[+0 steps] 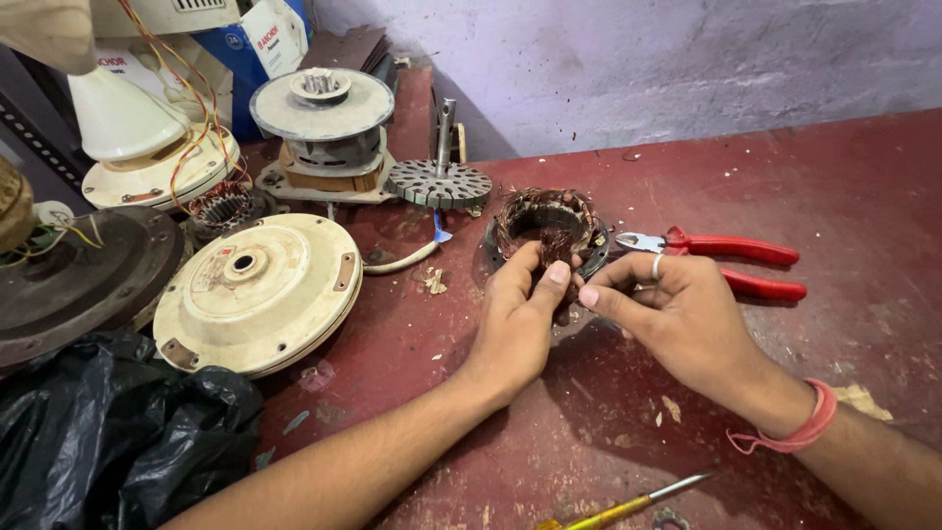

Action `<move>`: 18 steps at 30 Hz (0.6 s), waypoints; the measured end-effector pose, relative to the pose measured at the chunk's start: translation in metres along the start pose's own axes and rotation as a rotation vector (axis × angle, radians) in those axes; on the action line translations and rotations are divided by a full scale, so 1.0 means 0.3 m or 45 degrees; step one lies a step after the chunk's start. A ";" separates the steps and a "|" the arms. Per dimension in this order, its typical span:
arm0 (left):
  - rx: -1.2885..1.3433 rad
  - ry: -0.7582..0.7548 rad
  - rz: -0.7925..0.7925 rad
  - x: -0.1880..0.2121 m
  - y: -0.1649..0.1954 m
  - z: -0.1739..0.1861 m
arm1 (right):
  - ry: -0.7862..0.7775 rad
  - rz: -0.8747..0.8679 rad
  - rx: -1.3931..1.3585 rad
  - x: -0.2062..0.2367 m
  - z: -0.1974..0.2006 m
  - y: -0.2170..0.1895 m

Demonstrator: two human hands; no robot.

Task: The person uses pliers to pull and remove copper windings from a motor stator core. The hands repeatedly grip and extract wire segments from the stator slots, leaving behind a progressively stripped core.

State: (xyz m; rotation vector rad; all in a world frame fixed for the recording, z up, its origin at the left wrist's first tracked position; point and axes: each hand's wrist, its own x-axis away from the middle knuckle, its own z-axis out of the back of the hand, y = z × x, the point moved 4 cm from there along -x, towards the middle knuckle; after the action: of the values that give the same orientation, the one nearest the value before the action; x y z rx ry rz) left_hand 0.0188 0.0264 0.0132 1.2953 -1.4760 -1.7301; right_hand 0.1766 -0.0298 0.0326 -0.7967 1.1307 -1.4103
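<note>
Worn red counter point(805, 167), grey wall behind. Round stator with tangled copper winding point(546, 224) sits just beyond the fingers. Left hand point(518, 312) pinches a wire tuft; right hand point(677, 312) fingers curled together beside it. Best pull strands slowly, bracing the core. Red-handled pliers point(726, 260) lie just right.

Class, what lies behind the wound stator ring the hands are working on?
Behind the stator stands a slotted rotor disc with its upright shaft, then the wall. The hands cover the stator's near edge.

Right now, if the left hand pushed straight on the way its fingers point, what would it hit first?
The left hand points up and away, and its fingertips already pinch the brown copper winding of the round stator, so it would likely meet that winding at once.
</note>
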 end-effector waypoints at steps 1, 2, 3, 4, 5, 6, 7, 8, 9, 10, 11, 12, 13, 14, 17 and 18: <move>-0.003 0.008 -0.014 0.000 0.004 0.002 | -0.009 0.059 -0.012 0.000 -0.004 -0.010; -0.004 0.015 -0.028 0.000 0.006 0.001 | -0.017 0.117 -0.023 0.001 -0.006 -0.019; -0.004 0.021 -0.039 0.000 0.008 -0.002 | -0.026 0.172 -0.033 0.004 -0.007 -0.029; 0.001 0.018 -0.063 0.003 0.010 -0.004 | 0.013 0.222 -0.042 0.007 -0.003 -0.036; 0.007 0.015 -0.091 0.003 0.013 -0.003 | 0.051 0.276 -0.049 0.009 0.000 -0.046; 0.011 0.013 -0.121 0.000 0.017 -0.003 | 0.090 0.332 -0.056 0.009 0.007 -0.055; 0.016 0.026 -0.102 -0.003 0.015 -0.003 | 0.148 0.477 0.076 0.014 0.014 -0.074; 0.023 0.038 -0.080 -0.004 0.013 -0.006 | 0.206 0.618 0.210 0.022 0.023 -0.091; 0.030 0.049 -0.055 -0.004 0.011 -0.006 | 0.265 0.756 0.345 0.032 0.028 -0.108; 0.021 0.054 -0.017 -0.002 0.009 -0.005 | 0.282 0.817 0.400 0.037 0.028 -0.116; 0.011 0.059 0.018 0.001 0.008 -0.003 | 0.299 0.881 0.457 0.041 0.029 -0.125; 0.001 0.065 0.052 -0.001 0.007 -0.003 | 0.316 0.948 0.514 0.045 0.028 -0.134; 0.032 0.055 0.037 0.000 0.010 -0.003 | 0.320 0.939 0.534 0.045 0.027 -0.136; 0.063 0.047 0.019 0.002 0.013 -0.004 | 0.322 0.934 0.553 0.046 0.027 -0.138; 0.139 0.038 -0.005 0.003 0.017 -0.002 | 0.303 0.969 0.630 0.049 0.025 -0.147; 0.161 0.032 -0.006 0.003 0.017 -0.001 | 0.296 0.986 0.657 0.050 0.022 -0.148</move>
State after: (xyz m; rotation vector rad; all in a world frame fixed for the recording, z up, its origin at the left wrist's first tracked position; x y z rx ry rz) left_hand 0.0176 0.0241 0.0176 1.3802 -1.5907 -1.6398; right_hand 0.1654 -0.0488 0.0745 0.1811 1.0149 -1.0527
